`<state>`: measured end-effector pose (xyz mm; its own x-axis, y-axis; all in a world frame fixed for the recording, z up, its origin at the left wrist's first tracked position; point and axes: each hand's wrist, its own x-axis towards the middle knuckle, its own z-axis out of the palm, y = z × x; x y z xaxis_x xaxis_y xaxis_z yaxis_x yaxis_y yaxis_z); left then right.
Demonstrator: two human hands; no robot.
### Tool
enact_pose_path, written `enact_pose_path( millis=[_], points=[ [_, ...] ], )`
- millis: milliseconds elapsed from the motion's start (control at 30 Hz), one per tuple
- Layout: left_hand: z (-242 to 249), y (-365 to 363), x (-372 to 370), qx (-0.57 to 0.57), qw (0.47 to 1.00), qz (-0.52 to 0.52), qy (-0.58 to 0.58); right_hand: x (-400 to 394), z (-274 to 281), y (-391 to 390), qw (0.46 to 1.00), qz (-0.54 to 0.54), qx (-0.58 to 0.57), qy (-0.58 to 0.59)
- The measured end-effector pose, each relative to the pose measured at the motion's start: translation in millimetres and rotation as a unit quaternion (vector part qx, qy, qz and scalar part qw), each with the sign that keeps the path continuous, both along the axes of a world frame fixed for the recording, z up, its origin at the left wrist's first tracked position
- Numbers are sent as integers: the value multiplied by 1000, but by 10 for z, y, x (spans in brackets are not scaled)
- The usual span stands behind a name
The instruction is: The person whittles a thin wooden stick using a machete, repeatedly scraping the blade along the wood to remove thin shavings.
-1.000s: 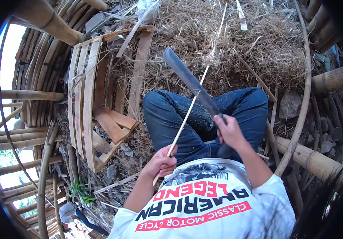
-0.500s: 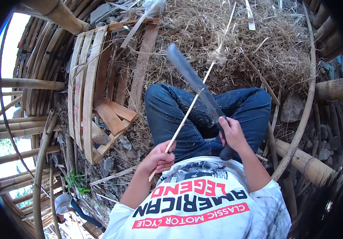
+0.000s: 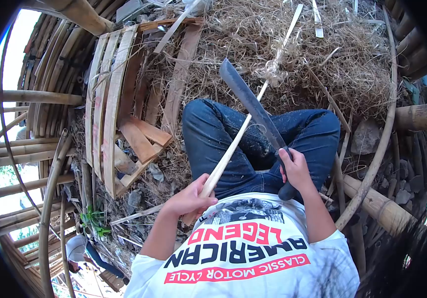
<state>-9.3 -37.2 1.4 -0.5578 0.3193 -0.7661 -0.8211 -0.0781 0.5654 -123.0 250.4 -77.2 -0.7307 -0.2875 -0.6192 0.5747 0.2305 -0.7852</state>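
Note:
My left hand (image 3: pixel 189 199) is closed around the near end of a long, pale bamboo strip (image 3: pixel 229 150), which slants up and away to the right. My right hand (image 3: pixel 297 171) grips the dark handle of a machete (image 3: pixel 246 93), its blade pointing up to the left. The blade lies across the strip, around its middle. By the crossing a thin curled shaving (image 3: pixel 260 127) stands out. Farther along, a tuft of shavings (image 3: pixel 274 73) clings around the strip. Both tools are above my crossed legs in jeans (image 3: pixel 206 130).
A slatted wooden crate (image 3: pixel 108 107) stands at left. Heaped shavings (image 3: pixel 342 64) cover the ground ahead. Bamboo poles (image 3: pixel 380 203) and a stone (image 3: pixel 366 137) lie at right. A person (image 3: pixel 79 251) is at lower left, beyond a bamboo railing (image 3: pixel 52 198).
The strip has turned so that a broader face shows. The machete blade has shifted slightly toward me and right along the strip, and a curl now shows beside it.

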Motion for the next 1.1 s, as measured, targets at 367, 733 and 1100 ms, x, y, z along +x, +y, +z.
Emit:
enact_pose_path(
  millis=[367,733,1100],
  points=[
    [-39,159,367,-595,776,-105,180,39,-111,-31,999,27,12,-12],
    [-177,118,370,-491,838,-114,209,-5,101,-47,993,111,31,3],
    [-229,109,291,-469,849,-113,216,-17,112,-130,988,112,-22,-100]
  ],
)
